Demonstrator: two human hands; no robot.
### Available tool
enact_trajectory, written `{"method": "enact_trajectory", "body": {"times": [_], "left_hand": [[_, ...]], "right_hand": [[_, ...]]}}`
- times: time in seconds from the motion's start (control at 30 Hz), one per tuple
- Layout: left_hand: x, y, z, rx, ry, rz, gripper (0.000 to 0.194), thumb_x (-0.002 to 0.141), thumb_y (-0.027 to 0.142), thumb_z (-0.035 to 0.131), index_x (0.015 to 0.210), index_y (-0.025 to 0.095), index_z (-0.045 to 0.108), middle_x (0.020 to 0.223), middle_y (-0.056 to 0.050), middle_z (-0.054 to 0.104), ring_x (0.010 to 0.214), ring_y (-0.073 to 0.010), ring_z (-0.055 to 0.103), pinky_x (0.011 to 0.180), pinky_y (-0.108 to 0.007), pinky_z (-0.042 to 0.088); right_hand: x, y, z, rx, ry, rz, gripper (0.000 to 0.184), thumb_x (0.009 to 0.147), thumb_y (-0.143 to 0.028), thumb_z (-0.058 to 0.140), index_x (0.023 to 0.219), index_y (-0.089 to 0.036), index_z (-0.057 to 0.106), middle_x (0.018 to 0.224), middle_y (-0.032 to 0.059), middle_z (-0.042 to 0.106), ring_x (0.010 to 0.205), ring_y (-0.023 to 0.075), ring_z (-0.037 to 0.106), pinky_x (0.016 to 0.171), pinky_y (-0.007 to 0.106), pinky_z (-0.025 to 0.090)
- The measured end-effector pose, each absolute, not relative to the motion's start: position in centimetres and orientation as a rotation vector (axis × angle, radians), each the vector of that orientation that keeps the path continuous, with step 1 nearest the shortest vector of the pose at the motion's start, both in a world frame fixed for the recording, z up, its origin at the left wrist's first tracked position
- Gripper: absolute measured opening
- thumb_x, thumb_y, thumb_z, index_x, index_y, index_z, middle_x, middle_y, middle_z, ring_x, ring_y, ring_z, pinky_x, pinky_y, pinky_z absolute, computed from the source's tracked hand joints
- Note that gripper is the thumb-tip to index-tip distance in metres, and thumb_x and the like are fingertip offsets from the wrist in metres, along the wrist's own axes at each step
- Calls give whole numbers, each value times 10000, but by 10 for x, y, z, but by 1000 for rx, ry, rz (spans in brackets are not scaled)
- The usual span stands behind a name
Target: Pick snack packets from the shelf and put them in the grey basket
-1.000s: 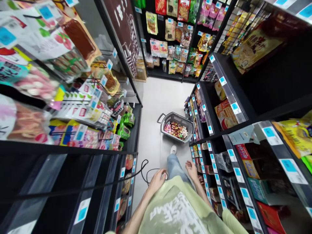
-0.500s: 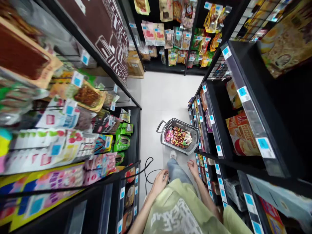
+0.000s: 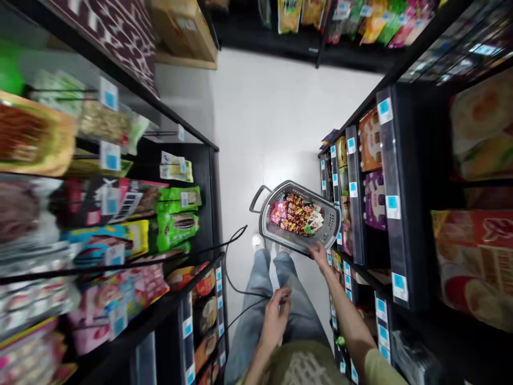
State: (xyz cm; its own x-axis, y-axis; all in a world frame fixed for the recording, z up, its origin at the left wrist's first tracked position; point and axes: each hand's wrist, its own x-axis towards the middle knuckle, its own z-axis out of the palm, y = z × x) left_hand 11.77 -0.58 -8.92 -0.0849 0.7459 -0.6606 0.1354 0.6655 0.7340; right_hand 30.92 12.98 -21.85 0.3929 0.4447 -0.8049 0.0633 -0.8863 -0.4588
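Observation:
A grey shopping basket rests on the floor just beyond my feet, its handle sticking out at the left. Inside lie small wrapped snacks in dark red and gold, with pink packets at the left and green-and-white ones at the right. My right hand reaches down to the basket's near right rim, its fingers closed over the edge. In front of my thighs my left hand is held with curled fingers; whether anything lies in them I cannot make out.
Black shelves with bagged snacks line the left. On the right, shelves hold boxed goods close to the basket. A cardboard box stands at the far left. A black cable loops beside my left leg.
My right hand has moved forward and down onto the basket's rim. My left hand has come in front of my legs. The view has tilted down and closer to the floor.

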Motion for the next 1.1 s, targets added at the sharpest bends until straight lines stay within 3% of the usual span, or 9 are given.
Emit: {"method": "enact_trajectory", "body": {"times": [0.2,0.43,0.6,0.83,1.1], "left_hand": [[117,-4,-143,470,1598,524,334,946,481,575,1080,203,704,1139,-120,755,1055,-260,723,941,-401,568],[93,-17,-187,258,1599,469,473,901,644,586,1052,211,701,1074,-131,754,1014,-287,729,893,-382,596],[83,-17,-212,217,1601,409,509,898,686,560,1065,230,713,1071,-129,758,1010,-291,735,885,-381,605],[93,-1,-214,48,1565,433,412,895,607,627,1062,248,741,1029,-108,758,985,-273,726,915,-384,592],[100,0,-212,-33,1532,466,308,908,507,650,1087,277,748,1046,-71,756,1037,-291,713,951,-403,577]], "right_hand": [[295,152,-336,-2263,-225,1575,520,681,-293,728,1169,-217,564,855,-17,709,761,174,649,644,262,526],[262,176,-449,-2144,-53,1603,683,706,-287,778,1345,-275,538,966,-26,739,810,153,688,696,253,558],[249,191,-511,-2066,114,1563,698,724,-216,738,1379,-315,517,1007,-44,724,840,121,678,793,279,564],[241,194,-558,-1998,118,1555,804,680,-127,720,1426,-326,492,1194,-23,705,895,87,675,839,259,543],[222,199,-561,-1934,164,1371,772,679,-94,658,1414,-299,544,1377,15,648,881,53,658,755,158,510]]}}
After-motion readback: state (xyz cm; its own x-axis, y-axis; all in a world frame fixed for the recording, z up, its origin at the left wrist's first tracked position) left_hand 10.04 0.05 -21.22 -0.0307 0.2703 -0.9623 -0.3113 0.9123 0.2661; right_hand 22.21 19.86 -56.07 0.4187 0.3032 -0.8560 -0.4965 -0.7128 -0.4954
